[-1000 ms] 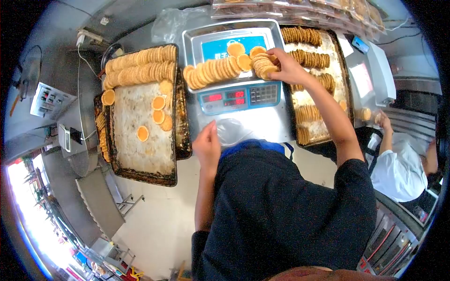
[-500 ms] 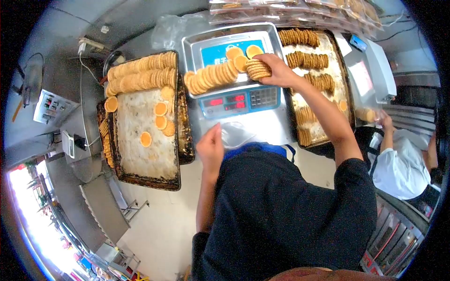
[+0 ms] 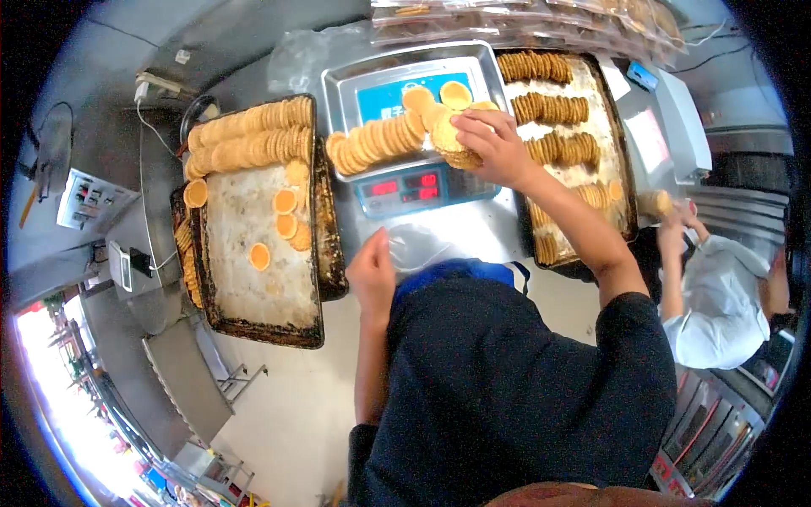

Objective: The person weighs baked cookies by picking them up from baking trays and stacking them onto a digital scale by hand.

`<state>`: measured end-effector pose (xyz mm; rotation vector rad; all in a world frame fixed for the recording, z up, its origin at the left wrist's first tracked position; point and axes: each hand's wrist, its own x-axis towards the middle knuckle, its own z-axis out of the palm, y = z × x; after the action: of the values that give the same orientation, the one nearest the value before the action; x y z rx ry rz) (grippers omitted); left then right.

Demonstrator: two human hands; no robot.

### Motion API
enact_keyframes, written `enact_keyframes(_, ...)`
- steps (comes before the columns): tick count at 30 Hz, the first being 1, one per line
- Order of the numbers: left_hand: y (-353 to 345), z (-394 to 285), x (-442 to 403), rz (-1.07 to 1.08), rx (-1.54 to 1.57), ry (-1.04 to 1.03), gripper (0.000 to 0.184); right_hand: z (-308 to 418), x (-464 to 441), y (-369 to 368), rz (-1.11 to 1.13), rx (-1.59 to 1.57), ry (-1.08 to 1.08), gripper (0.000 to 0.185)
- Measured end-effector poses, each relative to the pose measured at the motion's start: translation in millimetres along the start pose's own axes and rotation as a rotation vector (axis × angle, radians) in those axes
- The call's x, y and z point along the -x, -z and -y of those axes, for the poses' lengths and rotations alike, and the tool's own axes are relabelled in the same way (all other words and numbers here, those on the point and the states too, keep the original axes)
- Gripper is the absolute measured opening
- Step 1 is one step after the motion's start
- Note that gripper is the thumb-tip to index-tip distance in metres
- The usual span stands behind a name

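My right hand (image 3: 494, 145) is closed round a stack of round cookies (image 3: 451, 138) at the front right of the scale pan (image 3: 334, 88). A leaning row of cookies (image 3: 376, 142) lies along the pan's front left, with loose cookies (image 3: 456, 95) behind the stack. Below the pan, the scale's red display (image 3: 404, 188) is lit. My left hand (image 3: 372, 269) hangs in front of the scale, near a clear plastic bag (image 3: 418, 246). Its fingers are curled and whatever they hold, if anything, is hidden.
On the left, a dark-edged tray (image 3: 318, 279) bears pale cookies in rows and some loose ones. To the right, another tray (image 3: 629, 182) holds browner rows. Bagged cookies (image 3: 524, 21) lie behind the scale. A co-worker (image 3: 718, 287) stands at the far right.
My right hand has turned and come slightly forward with the stack, whose top cookie now faces up. My left hand has barely moved. The co-worker's hands have come together.
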<state>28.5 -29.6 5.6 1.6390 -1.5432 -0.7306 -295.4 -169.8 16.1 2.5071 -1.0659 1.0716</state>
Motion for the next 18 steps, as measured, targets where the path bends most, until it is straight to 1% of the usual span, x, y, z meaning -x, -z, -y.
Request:
enact_keyframes(2, 1, 1, 0, 0.009, -0.014, 0.024, 0.024, 12, -4, 12, -0.029, -0.002, 0.002, 0.071)
enact_keyframes(4, 2, -1, 3, 0.010, -0.040, 0.068, 0.025, 37, -10, 29, 0.043, -0.210, -0.252, 0.070)
enact_keyframes(5, 0, -2, 0, -0.045, -0.122, 0.030, 0.025, 46, -15, 38, 0.058, -0.381, -0.338, 0.074)
enact_keyframes(6, -1, -3, -2, -0.099, -0.209, -0.003, 0.025, 68, -20, 51, 0.098, -0.448, -0.464, 0.078)
enact_keyframes(7, -5, -3, -11, -0.237, -0.245, -0.206, 0.021, 84, -16, 55, 0.200, -0.686, -0.641, 0.078)
enact_keyframes(8, -4, -9, -10, -0.247, -0.255, -0.192, 0.021, 96, -14, 60, 0.306, -0.917, -0.812, 0.078)
enact_keyframes(9, -4, -20, -11, -0.145, -0.251, -0.059, 0.018, 107, -16, 64, 0.416, -1.029, -0.836, 0.077)
enact_keyframes(10, -4, -28, -12, -0.054, -0.248, 0.074, 0.016, 118, -15, 65, 0.461, -1.091, -0.869, 0.077)
enact_keyframes(11, -8, -33, -10, -0.042, -0.236, -0.021, 0.015, 121, -11, 62, 0.642, -1.111, -0.973, 0.076)
enact_keyframes(12, -11, -39, -11, -0.051, -0.248, -0.112, 0.016, 133, 7, 48, 0.504, -1.245, -1.109, 0.072)
enact_keyframes(13, -22, -31, -9, -0.021, -0.355, -0.221, 0.020, 135, 9, 45, 0.586, -1.156, -1.229, 0.068)
enact_keyframes(14, -20, -52, -8, 0.000, -0.266, -0.158, 0.022, 136, 28, 34, 0.499, -1.244, -1.321, 0.063)
enact_keyframes(15, -29, -42, -5, 0.127, -0.293, -0.199, 0.020, 137, 28, 33, 0.554, -1.090, -1.463, 0.058)
enact_keyframes(16, -47, -30, 0, 0.116, -0.264, -0.196, 0.020, 139, 32, 28, 0.521, -1.069, -1.522, 0.051)
enact_keyframes(17, -42, -42, 1, 0.108, -0.194, -0.222, 0.020, 138, 26, 30, 0.547, -1.106, -1.596, 0.044)
enact_keyframes(18, -51, -40, 11, 0.213, -0.224, -0.146, 0.023, 149, 37, 24, 0.309, -1.249, -1.760, 0.036)
